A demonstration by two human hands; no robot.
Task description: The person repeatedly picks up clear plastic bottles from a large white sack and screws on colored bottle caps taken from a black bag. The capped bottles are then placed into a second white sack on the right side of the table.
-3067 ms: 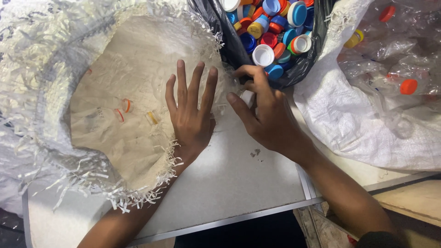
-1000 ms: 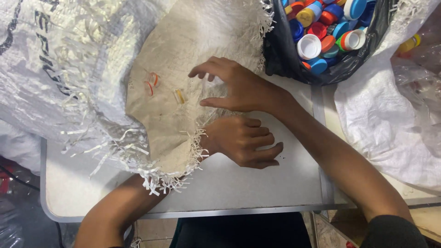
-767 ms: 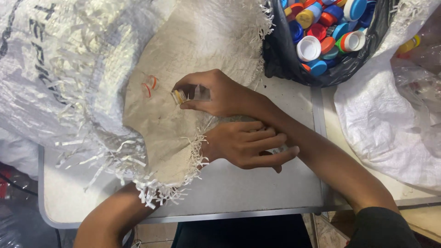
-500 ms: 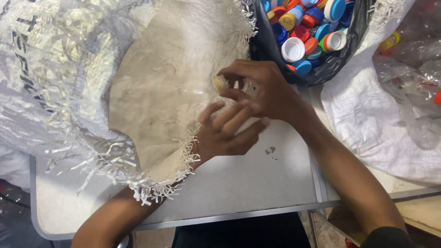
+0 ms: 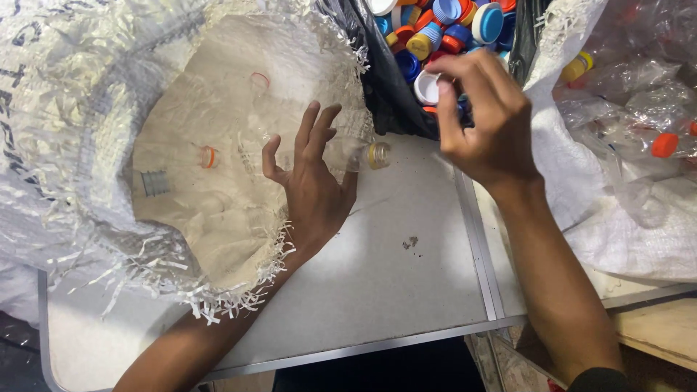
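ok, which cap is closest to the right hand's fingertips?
The white cap at the near edge of the black bag, right beside the right hand. The others in the pile are coloured and lie farther back.

Bare grey surface lies open between the two forearms and toward the near edge. To the left, the frayed mouth of the white woven sack gapes wide, its inside nearly bare. The left hand and a clear bottle block the sack's right lip. The black bag of caps closes the far side; the right hand covers its opening. A sack of bottles walls the right.
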